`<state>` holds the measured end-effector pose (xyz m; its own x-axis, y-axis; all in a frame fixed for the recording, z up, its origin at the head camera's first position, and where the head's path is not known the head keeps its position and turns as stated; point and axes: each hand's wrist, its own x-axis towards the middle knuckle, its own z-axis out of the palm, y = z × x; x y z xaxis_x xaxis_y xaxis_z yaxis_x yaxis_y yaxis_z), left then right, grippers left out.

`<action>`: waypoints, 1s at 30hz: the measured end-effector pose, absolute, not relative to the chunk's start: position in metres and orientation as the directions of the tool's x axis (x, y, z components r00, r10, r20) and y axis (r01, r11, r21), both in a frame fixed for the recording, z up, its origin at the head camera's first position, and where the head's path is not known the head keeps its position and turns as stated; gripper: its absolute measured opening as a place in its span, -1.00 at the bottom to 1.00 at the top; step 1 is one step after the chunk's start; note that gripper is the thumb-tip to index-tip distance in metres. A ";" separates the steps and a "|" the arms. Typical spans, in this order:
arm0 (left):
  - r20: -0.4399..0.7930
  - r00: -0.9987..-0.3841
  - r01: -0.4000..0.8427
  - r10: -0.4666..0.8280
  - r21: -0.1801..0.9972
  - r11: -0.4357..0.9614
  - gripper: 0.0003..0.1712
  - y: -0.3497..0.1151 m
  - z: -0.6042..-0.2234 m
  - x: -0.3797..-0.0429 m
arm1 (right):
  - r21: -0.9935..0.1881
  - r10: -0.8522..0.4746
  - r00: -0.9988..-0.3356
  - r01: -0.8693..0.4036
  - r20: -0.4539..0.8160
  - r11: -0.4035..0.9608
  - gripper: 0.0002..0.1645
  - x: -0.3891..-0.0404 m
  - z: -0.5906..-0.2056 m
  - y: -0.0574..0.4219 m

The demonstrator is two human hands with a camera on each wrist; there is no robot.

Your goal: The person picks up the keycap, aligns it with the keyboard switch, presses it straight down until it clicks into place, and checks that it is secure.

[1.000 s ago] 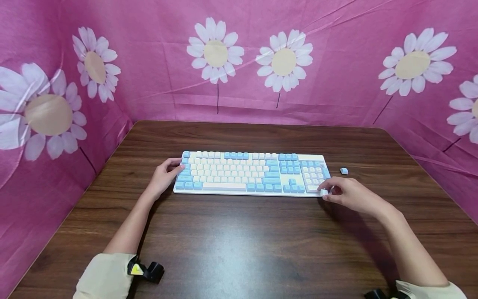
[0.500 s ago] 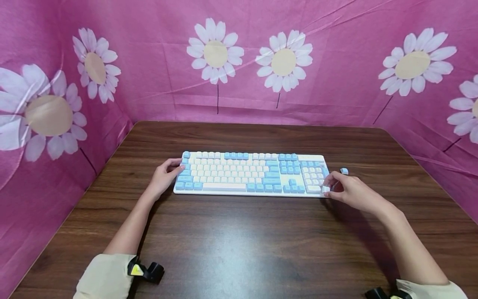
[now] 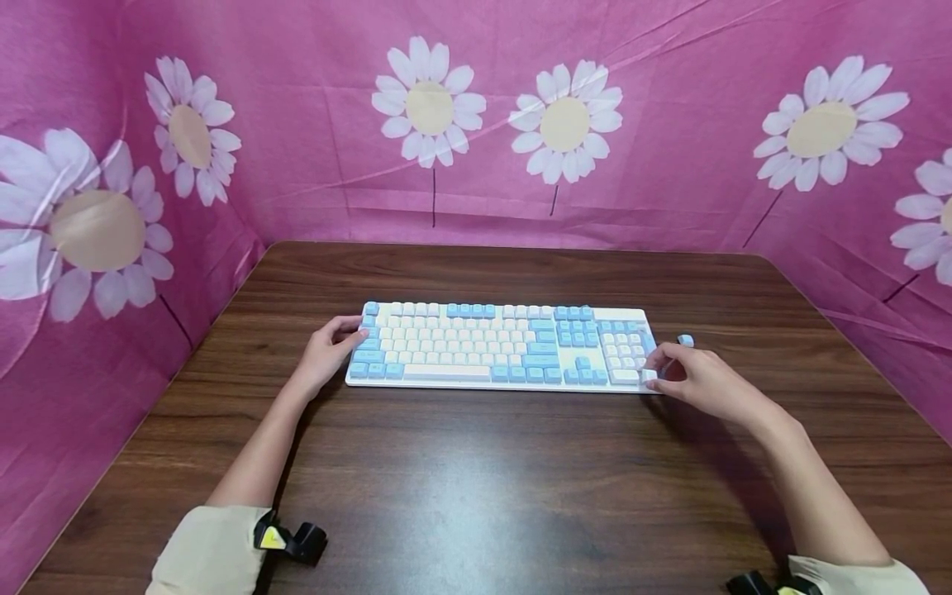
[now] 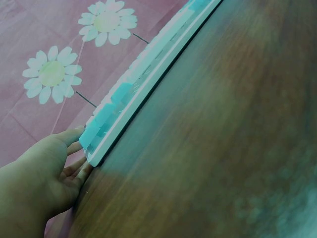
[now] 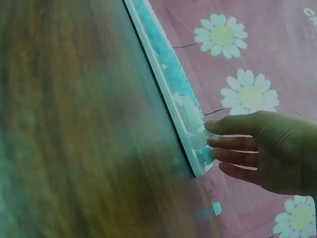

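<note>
A white and light-blue keyboard (image 3: 446,372) lies flat on the wooden table. My left hand (image 3: 327,351) holds its left end, thumb on the edge keys and fingers along the side; the left wrist view shows the same hand (image 4: 47,176) at the keyboard corner. At the number pad's lower right corner, my right hand (image 3: 706,384) pinches a white keycap (image 3: 649,376) between thumb and fingers. In the right wrist view that hand (image 5: 277,151) reaches over the keyboard's end, and the cap is hard to make out there. Whether the cap is fully seated I cannot tell.
A loose light-blue keycap (image 3: 685,340) lies on the table (image 3: 446,487) just right of the keyboard, behind my right hand. Pink cloth (image 3: 491,207) with printed daisies hangs along the back and both sides of the table.
My right hand has shifted slightly right, bringing the white keycap from the keyboard's front edge to the number pad's corner. Over the last half second it barely moves. My left hand stays put.
</note>
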<state>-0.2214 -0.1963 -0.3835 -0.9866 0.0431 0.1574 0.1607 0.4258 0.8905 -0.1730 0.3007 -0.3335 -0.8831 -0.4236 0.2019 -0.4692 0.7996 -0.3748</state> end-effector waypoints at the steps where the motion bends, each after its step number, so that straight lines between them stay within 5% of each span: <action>1: 0.159 -0.986 0.162 0.044 0.891 0.425 -0.46 -0.196 -0.383 -0.221 | -0.371 -0.425 -0.878 -0.478 0.218 0.796 -0.82 -0.173 -0.334 0.301; 30: 0.154 -0.987 0.160 0.050 0.891 0.425 -0.46 -0.197 -0.384 -0.221 | -0.312 -0.396 -0.861 -0.490 0.319 0.814 -0.85 -0.175 -0.348 0.303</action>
<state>-0.2207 -0.1967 -0.3839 -0.9869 0.0497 0.1537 0.1602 0.4245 0.8911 -0.1751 0.3033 -0.3484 -0.8613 -0.3957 0.3189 -0.4896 0.8141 -0.3123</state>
